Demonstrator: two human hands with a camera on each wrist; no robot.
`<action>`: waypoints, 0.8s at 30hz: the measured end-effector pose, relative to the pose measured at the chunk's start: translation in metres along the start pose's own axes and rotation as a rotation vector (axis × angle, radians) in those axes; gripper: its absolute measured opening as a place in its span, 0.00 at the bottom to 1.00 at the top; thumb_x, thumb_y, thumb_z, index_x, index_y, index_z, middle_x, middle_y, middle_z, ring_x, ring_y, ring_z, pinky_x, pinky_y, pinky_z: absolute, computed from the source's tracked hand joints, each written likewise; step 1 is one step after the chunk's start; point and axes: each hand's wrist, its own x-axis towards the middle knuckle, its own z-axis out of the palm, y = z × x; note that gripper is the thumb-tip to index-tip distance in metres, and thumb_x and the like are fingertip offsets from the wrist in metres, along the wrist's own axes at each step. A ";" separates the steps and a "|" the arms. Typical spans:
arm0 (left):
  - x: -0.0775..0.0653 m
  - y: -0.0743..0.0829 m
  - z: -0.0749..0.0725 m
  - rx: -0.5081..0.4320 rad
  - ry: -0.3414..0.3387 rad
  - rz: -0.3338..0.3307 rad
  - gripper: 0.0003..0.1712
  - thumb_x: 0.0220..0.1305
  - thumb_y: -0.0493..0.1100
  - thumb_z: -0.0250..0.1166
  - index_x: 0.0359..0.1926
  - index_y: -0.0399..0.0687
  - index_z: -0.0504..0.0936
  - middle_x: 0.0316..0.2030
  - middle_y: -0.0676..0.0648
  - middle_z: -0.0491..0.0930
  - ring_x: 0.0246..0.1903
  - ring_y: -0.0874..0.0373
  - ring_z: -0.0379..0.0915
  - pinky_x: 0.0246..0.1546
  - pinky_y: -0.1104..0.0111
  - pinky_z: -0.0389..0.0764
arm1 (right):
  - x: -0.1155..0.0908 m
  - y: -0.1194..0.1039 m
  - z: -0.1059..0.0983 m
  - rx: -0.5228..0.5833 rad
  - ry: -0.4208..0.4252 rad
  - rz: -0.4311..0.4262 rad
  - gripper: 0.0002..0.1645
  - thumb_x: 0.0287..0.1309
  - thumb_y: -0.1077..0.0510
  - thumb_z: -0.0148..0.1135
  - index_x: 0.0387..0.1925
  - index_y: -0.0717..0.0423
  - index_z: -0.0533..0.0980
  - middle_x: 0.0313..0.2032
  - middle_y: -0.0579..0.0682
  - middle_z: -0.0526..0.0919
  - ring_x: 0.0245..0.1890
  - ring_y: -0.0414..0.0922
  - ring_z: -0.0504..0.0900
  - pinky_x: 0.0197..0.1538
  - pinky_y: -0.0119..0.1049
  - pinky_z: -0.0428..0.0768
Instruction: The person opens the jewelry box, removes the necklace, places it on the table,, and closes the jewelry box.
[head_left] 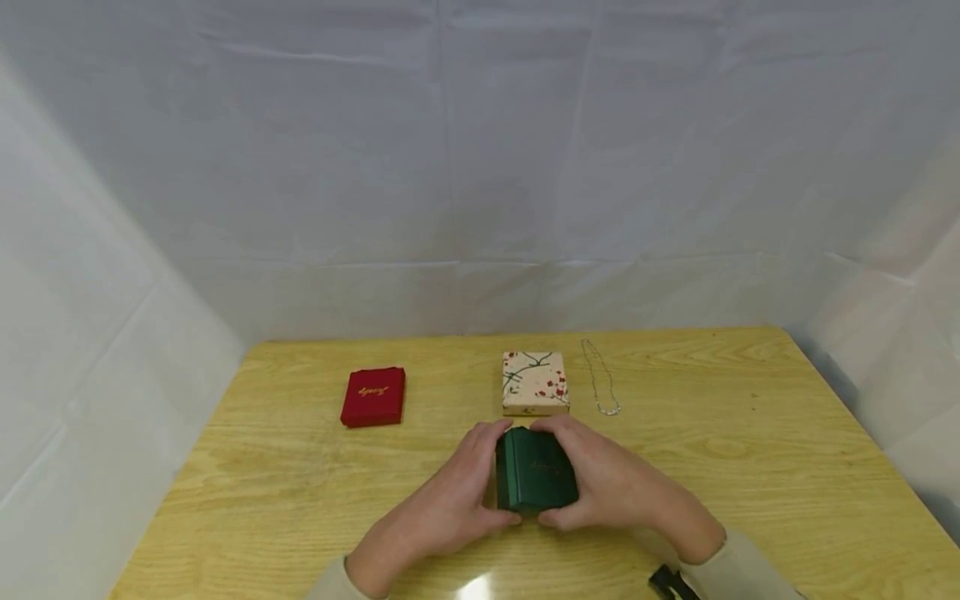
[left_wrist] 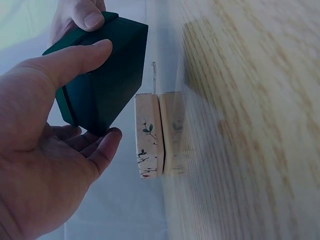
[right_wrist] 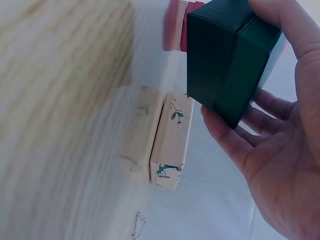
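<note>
A dark green jewelry box (head_left: 542, 471) with faint gold script on its lid is held between both hands, raised off the table in the wrist views. My left hand (head_left: 457, 492) grips its left side, thumb on the near edge and fingers at the far edge. On the opposite side, my right hand (head_left: 611, 479) grips the box the same way. The lid seam of the green box (right_wrist: 231, 65) looks closed in the right wrist view. Just beyond the hands lies a cream box (head_left: 536, 383) with a red-flower and branch print.
A red box (head_left: 373, 397) with gold lettering lies on the wooden table (head_left: 262, 500) at the left. Right of the cream box a silver necklace (head_left: 606, 383) is laid out in a long loop. White sheeting (head_left: 480, 167) stands behind the table and at both sides.
</note>
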 end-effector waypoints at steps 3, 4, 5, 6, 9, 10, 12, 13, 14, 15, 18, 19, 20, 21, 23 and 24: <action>0.000 0.000 0.000 -0.003 -0.002 0.001 0.62 0.62 0.47 0.81 0.83 0.53 0.48 0.73 0.52 0.61 0.68 0.59 0.63 0.73 0.55 0.67 | -0.001 0.000 -0.002 0.007 -0.005 0.006 0.62 0.48 0.39 0.84 0.78 0.48 0.60 0.66 0.45 0.72 0.57 0.40 0.76 0.59 0.46 0.81; 0.000 0.000 -0.001 -0.002 -0.002 0.000 0.61 0.62 0.47 0.81 0.84 0.53 0.48 0.73 0.52 0.61 0.67 0.59 0.63 0.73 0.55 0.68 | -0.001 0.000 -0.003 0.011 -0.006 0.009 0.62 0.48 0.39 0.84 0.78 0.48 0.60 0.67 0.45 0.72 0.57 0.40 0.76 0.59 0.47 0.81; 0.000 0.000 -0.001 -0.002 -0.001 -0.001 0.61 0.62 0.47 0.81 0.84 0.53 0.48 0.73 0.52 0.61 0.67 0.59 0.63 0.73 0.55 0.68 | -0.002 0.000 -0.004 0.013 -0.006 0.010 0.62 0.48 0.39 0.84 0.78 0.49 0.60 0.67 0.45 0.72 0.57 0.40 0.75 0.59 0.47 0.81; 0.000 -0.001 -0.001 0.000 0.000 -0.003 0.61 0.62 0.47 0.81 0.84 0.53 0.49 0.73 0.52 0.61 0.67 0.59 0.63 0.73 0.55 0.68 | -0.002 0.000 -0.004 0.011 -0.003 0.010 0.62 0.48 0.39 0.84 0.78 0.49 0.60 0.67 0.45 0.71 0.58 0.40 0.75 0.59 0.47 0.81; 0.000 -0.001 -0.002 0.008 0.004 -0.004 0.61 0.62 0.47 0.81 0.84 0.52 0.49 0.73 0.51 0.62 0.67 0.59 0.64 0.72 0.55 0.69 | -0.002 0.000 -0.006 0.002 0.009 0.015 0.63 0.47 0.40 0.85 0.77 0.49 0.60 0.68 0.46 0.71 0.58 0.41 0.76 0.59 0.48 0.81; -0.001 -0.001 -0.002 0.012 0.005 -0.004 0.61 0.62 0.47 0.81 0.84 0.51 0.50 0.73 0.51 0.62 0.67 0.59 0.64 0.72 0.55 0.69 | -0.003 0.000 -0.006 -0.001 0.013 0.017 0.63 0.46 0.40 0.86 0.77 0.49 0.60 0.68 0.47 0.71 0.58 0.41 0.76 0.59 0.48 0.81; -0.001 -0.002 -0.002 0.023 0.010 0.006 0.61 0.61 0.47 0.81 0.84 0.48 0.51 0.72 0.51 0.63 0.66 0.59 0.65 0.72 0.55 0.69 | -0.003 0.000 -0.007 -0.005 0.019 0.018 0.63 0.45 0.41 0.86 0.77 0.49 0.60 0.68 0.47 0.71 0.59 0.41 0.76 0.59 0.48 0.81; -0.001 -0.002 -0.002 0.030 0.013 0.012 0.60 0.61 0.46 0.81 0.83 0.47 0.52 0.71 0.50 0.63 0.66 0.59 0.65 0.72 0.55 0.70 | -0.003 0.001 -0.007 -0.008 0.022 0.018 0.64 0.44 0.41 0.86 0.77 0.50 0.60 0.68 0.48 0.71 0.59 0.42 0.76 0.59 0.48 0.81; -0.001 -0.003 -0.002 0.037 0.015 0.017 0.60 0.61 0.46 0.81 0.83 0.46 0.52 0.71 0.50 0.64 0.66 0.59 0.65 0.71 0.55 0.70 | -0.004 0.001 -0.008 -0.011 0.024 0.018 0.64 0.44 0.41 0.87 0.77 0.50 0.60 0.69 0.48 0.71 0.59 0.42 0.76 0.59 0.49 0.82; -0.001 -0.003 -0.002 0.043 0.017 0.024 0.59 0.61 0.46 0.81 0.83 0.45 0.53 0.70 0.50 0.64 0.66 0.59 0.65 0.71 0.55 0.71 | -0.004 0.001 -0.009 -0.013 0.025 0.019 0.64 0.44 0.41 0.87 0.77 0.50 0.60 0.69 0.48 0.71 0.59 0.42 0.76 0.59 0.49 0.82; -0.002 -0.005 -0.002 0.062 0.027 0.038 0.56 0.61 0.45 0.81 0.81 0.43 0.56 0.69 0.50 0.65 0.65 0.58 0.66 0.70 0.56 0.72 | -0.006 0.001 -0.011 -0.027 0.030 0.022 0.64 0.44 0.40 0.87 0.77 0.50 0.61 0.70 0.49 0.70 0.59 0.43 0.75 0.59 0.49 0.81; -0.002 -0.005 -0.001 0.065 0.029 0.042 0.55 0.61 0.45 0.81 0.81 0.42 0.57 0.69 0.49 0.65 0.65 0.58 0.66 0.70 0.56 0.72 | -0.007 0.001 -0.012 -0.030 0.031 0.024 0.64 0.44 0.40 0.87 0.77 0.50 0.61 0.70 0.49 0.70 0.60 0.43 0.75 0.59 0.50 0.81; -0.002 -0.005 -0.001 0.067 0.029 0.043 0.55 0.61 0.45 0.81 0.80 0.42 0.58 0.68 0.49 0.65 0.65 0.58 0.66 0.70 0.56 0.72 | -0.008 0.001 -0.012 -0.039 0.031 0.026 0.64 0.44 0.39 0.86 0.77 0.50 0.61 0.70 0.49 0.70 0.60 0.43 0.75 0.59 0.50 0.81; -0.002 -0.006 -0.001 0.070 0.030 0.044 0.54 0.61 0.45 0.81 0.80 0.42 0.58 0.68 0.49 0.65 0.64 0.58 0.66 0.70 0.57 0.72 | -0.009 0.002 -0.013 -0.048 0.033 0.028 0.64 0.44 0.39 0.86 0.77 0.50 0.62 0.70 0.49 0.70 0.60 0.43 0.75 0.59 0.50 0.81; -0.003 -0.006 -0.001 0.073 0.032 0.041 0.54 0.61 0.46 0.81 0.79 0.42 0.59 0.67 0.49 0.66 0.64 0.58 0.66 0.70 0.57 0.72 | -0.010 0.002 -0.014 -0.068 0.038 0.030 0.64 0.43 0.38 0.87 0.76 0.51 0.63 0.69 0.50 0.71 0.59 0.43 0.75 0.59 0.50 0.82; -0.003 -0.006 -0.001 0.076 0.032 0.039 0.54 0.61 0.46 0.81 0.79 0.42 0.59 0.67 0.49 0.66 0.64 0.58 0.66 0.70 0.56 0.72 | -0.011 0.002 -0.015 -0.080 0.042 0.030 0.64 0.42 0.38 0.87 0.76 0.51 0.63 0.68 0.50 0.71 0.59 0.43 0.75 0.59 0.50 0.82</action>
